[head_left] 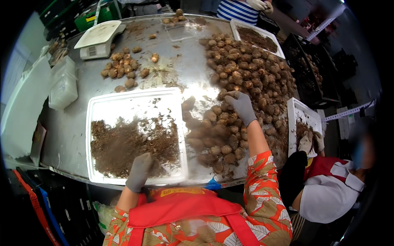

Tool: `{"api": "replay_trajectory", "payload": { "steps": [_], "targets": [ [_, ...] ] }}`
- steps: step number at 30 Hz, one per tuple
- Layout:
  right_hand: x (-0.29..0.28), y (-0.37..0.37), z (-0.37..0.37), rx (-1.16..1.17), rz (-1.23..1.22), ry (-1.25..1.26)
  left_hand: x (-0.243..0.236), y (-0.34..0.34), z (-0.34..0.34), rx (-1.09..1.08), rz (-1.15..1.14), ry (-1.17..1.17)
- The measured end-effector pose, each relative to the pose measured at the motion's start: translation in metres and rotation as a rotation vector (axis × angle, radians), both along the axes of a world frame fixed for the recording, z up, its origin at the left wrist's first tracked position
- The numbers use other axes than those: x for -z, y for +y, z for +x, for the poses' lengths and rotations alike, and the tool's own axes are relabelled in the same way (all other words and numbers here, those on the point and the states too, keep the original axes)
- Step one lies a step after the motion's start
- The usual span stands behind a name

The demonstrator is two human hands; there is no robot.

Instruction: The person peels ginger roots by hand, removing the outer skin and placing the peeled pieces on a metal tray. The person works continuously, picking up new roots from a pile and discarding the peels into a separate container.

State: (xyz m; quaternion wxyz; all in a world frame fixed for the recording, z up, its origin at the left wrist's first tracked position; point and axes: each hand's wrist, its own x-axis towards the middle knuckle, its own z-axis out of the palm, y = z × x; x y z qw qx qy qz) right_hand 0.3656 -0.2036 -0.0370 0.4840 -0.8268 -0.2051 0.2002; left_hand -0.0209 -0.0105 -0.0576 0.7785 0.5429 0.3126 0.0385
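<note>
My left hand (140,172), in a grey glove, is over the near right part of a white tray (88,135) holding loose dark peelings and soil (123,143). Its fingers close round a brown tuber, partly hidden and blurred. My right hand (239,107), also gloved, reaches into a large heap of round brown tubers (258,78) right of the tray, fingers bent together at the heap's edge; what they hold is hidden.
Steel table (61,135); white scale (98,37), smaller tuber pile (119,65), clear containers (61,82) left and behind. Trays (292,123) (279,49) and black crates (308,74) right. A co-worker (328,188) works at right; another person (236,10) stands opposite.
</note>
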Motion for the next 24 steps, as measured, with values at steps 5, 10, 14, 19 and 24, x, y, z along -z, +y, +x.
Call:
{"api": "replay_trajectory", "payload": {
  "steps": [5, 10, 14, 19, 24],
  "targets": [
    [0.019, 0.055, -0.02, -0.264, -0.145, -0.106, -0.01, 0.0, 0.002, 0.112, -0.008, 0.013],
    [0.07, 0.111, -0.037, -0.597, -0.566, -0.541, 0.006, 0.001, -0.003, 0.07, 0.067, 0.03],
    [0.073, 0.122, -0.043, -0.637, -0.637, -0.71, -0.01, -0.004, 0.002, 0.047, 0.08, 0.015],
    [0.033, 0.105, -0.04, -0.502, -0.553, -0.351, -0.005, -0.007, -0.004, -0.002, 0.162, 0.026],
    [0.003, 0.049, -0.064, -0.275, 0.061, 0.105, -0.011, -0.001, -0.002, 0.084, 0.148, -0.083]
  ]
}}
